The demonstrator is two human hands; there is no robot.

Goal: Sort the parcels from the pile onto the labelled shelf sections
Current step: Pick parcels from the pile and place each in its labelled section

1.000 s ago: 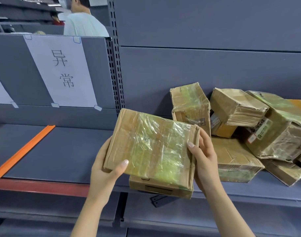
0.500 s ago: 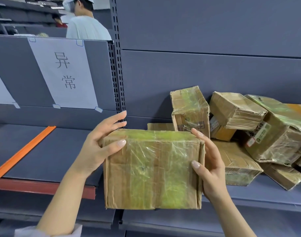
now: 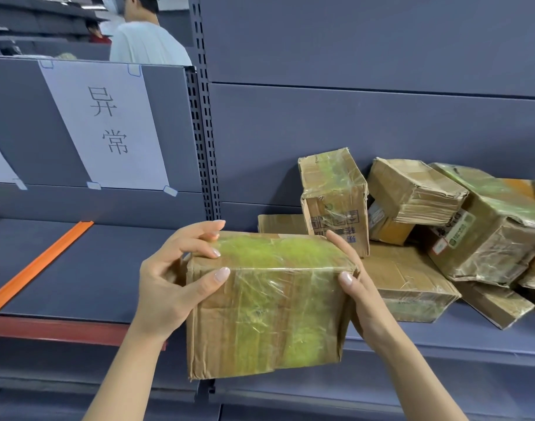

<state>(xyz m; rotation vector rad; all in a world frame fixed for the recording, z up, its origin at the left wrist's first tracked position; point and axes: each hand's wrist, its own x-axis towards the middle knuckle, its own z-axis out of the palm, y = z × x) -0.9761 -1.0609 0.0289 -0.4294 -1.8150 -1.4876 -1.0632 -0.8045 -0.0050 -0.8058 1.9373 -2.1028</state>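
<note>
fingers of left hand (image 3: 172,281) had dropped onto top of parcel (image 3: 269,314) since 0.5 s back, gripping its 9 o'clock edge. right hand (image 3: 362,288) clasped the 3 o'clock side. parcel was held clear of shelf (image 3: 93,268); pile (image 3: 412,189) at 2 o'clock.

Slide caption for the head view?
A taped parcel held by left hand and right hand before shelf; pile at right.

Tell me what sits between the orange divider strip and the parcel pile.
Head view: bare grey shelf deck and the perforated upright, nothing else visible. The held parcel, gripped by left hand and right hand, hides part of that stretch.
</note>
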